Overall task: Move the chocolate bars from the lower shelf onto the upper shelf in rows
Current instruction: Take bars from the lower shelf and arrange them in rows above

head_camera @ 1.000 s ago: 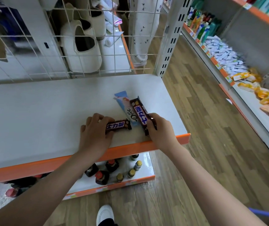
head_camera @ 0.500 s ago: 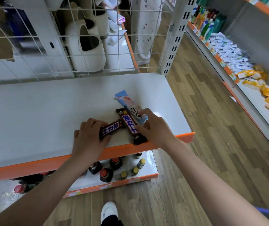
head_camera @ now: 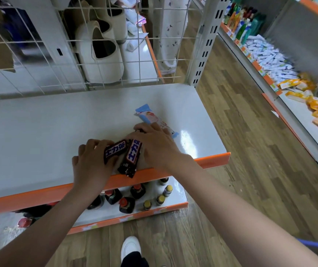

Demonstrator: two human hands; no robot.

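Two dark brown chocolate bars lie on the white upper shelf (head_camera: 38, 135) near its orange front lip. My left hand (head_camera: 91, 164) grips the left bar (head_camera: 114, 151), thumb under it. The right bar (head_camera: 132, 158) points toward me, its end hanging over the lip, and my right hand (head_camera: 154, 145) lies over its far end with fingers spread flat. A light blue bar (head_camera: 150, 118) lies behind, partly under my right fingers.
Below, the lower shelf (head_camera: 175, 197) carries dark bottles with red caps (head_camera: 126, 205) and small yellow-capped bottles (head_camera: 160, 199). A wire mesh back (head_camera: 38, 54) with white slippers behind it bounds the upper shelf. Wooden floor and another stocked shelf (head_camera: 269, 60) lie to the right.
My right hand slid left, turning the right bar toward me until its end overhangs the lip. The left hand drew its bar slightly leftward. The blue bar stayed.
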